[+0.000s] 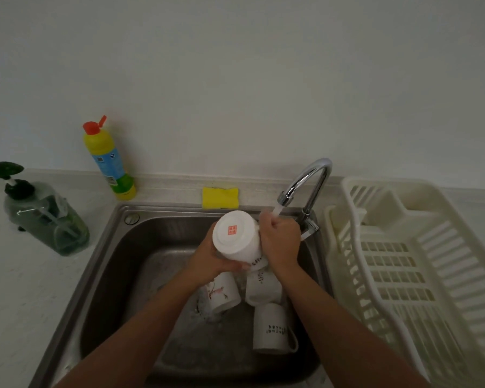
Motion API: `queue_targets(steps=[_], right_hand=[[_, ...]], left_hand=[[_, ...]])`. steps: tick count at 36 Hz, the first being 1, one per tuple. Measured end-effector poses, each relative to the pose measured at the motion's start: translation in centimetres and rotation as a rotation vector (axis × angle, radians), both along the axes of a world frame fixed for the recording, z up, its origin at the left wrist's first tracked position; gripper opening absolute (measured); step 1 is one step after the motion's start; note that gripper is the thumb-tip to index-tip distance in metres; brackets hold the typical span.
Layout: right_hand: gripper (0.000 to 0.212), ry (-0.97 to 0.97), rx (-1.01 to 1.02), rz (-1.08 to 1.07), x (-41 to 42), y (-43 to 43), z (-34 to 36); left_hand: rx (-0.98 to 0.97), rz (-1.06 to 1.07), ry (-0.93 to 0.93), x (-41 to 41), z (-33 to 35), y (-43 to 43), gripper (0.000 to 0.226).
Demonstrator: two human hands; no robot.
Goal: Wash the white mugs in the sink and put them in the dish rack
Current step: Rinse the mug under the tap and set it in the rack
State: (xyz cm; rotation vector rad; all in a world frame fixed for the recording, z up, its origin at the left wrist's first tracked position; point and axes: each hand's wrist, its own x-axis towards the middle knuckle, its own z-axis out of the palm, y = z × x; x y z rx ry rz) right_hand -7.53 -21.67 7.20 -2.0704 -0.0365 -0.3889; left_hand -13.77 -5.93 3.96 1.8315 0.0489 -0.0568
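I hold a white mug [235, 238] over the steel sink [115, 247], its bottom with a red stamp turned up towards me. My left hand [216, 261] cups it from below and left. My right hand [280, 242] grips its right side, under the running water from the chrome faucet [311, 183]. Three more white mugs lie in the basin: one with a pink pattern [221, 295], one behind my wrist [263, 289], one with dark lettering [272, 329]. The cream dish rack [420, 270] stands to the right of the sink, with nothing in it.
A yellow sponge [220, 197] lies on the sink's back ledge. A yellow bottle with a red cap [109, 161] stands against the wall at the left. A green pump soap bottle [42, 217] sits on the counter further left.
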Motion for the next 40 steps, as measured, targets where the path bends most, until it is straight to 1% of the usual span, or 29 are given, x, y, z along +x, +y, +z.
queue_targets(steps=[2,4,7,9,11,12,14,15,16,18,21,22,24,25,28,29,31,33,34,36,39,40], right_hand=[[0.054,0.016,-0.068,-0.014,0.5,0.3,0.3],[0.057,0.081,-0.101,-0.02,0.8,0.6,0.5],[0.061,0.167,-0.227,-0.058,1.2,0.6,1.0],[0.061,0.275,-0.236,-0.084,1.6,0.6,1.3],[0.056,0.334,-0.246,-0.071,2.0,0.3,1.2],[0.051,0.342,-0.282,-0.04,2.3,0.1,0.9],[0.041,0.359,-0.289,0.024,2.6,-0.4,0.2],[0.039,0.402,-0.254,0.043,2.7,-0.7,-0.2],[0.039,0.456,-0.202,0.055,2.6,-1.1,-0.5],[0.043,0.539,-0.102,0.05,2.5,-1.7,-0.5],[0.043,0.647,-0.055,0.021,2.4,-2.0,-0.9],[0.045,0.695,-0.003,-0.011,2.3,-2.1,-1.1],[0.048,0.79,0.165,-0.059,2.4,-2.2,-1.7],[0.049,0.829,0.245,-0.078,2.5,-2.3,-2.0],[0.046,0.907,0.454,-0.13,2.7,-3.1,-4.1],[0.046,0.918,0.515,-0.141,3.1,-3.6,-5.7],[0.04,0.947,0.622,-0.131,2.4,-3.9,-5.3],[0.024,0.941,0.725,-0.137,1.0,-3.8,-3.6],[0.019,0.926,0.793,-0.139,0.4,-3.8,-3.0],[0.02,0.899,0.917,-0.137,0.0,-3.8,-3.1],[0.023,0.856,0.973,-0.118,0.0,-3.7,-3.9],[0.028,0.842,0.976,-0.12,0.0,-3.6,-4.2]], left_hand=[[-0.085,-0.009,0.049,-0.1,0.4,0.1,0.101],[-0.164,-0.01,0.097,0.0,0.8,0.0,0.099],[-0.255,0.037,0.189,0.2,1.3,-0.1,0.096],[-0.247,0.064,0.22,0.3,1.6,-0.4,0.092],[-0.218,0.09,0.251,0.4,2.1,-0.8,0.09],[-0.208,0.105,0.264,0.5,2.4,-1.1,0.083],[-0.195,0.134,0.299,0.7,3.0,-1.7,0.063],[-0.186,0.152,0.326,0.9,3.3,-1.9,0.057],[-0.172,0.166,0.351,1.1,3.6,-2.2,0.058],[-0.123,0.176,0.388,1.5,4.0,-2.6,0.072],[-0.045,0.163,0.414,2.0,4.5,-3.0,0.077],[-0.042,0.169,0.426,2.1,4.8,-3.1,0.081],[-0.031,0.18,0.467,2.3,5.2,-3.3,0.095],[-0.025,0.182,0.485,2.4,5.4,-3.4,0.096],[-0.012,0.194,0.486,2.5,5.6,-3.8,0.077],[-0.016,0.195,0.485,2.5,5.6,-3.9,0.079],[-0.022,0.201,0.483,2.7,5.5,-3.8,0.093],[-0.027,0.21,0.476,2.8,5.4,-3.7,0.098],[-0.028,0.21,0.469,2.8,5.4,-3.7,0.094],[-0.016,0.19,0.442,2.8,5.7,-3.9,0.082],[0.075,0.103,0.344,2.7,5.9,-4.1,0.057],[0.103,0.072,0.319,2.5,5.7,-4.0,0.058]])
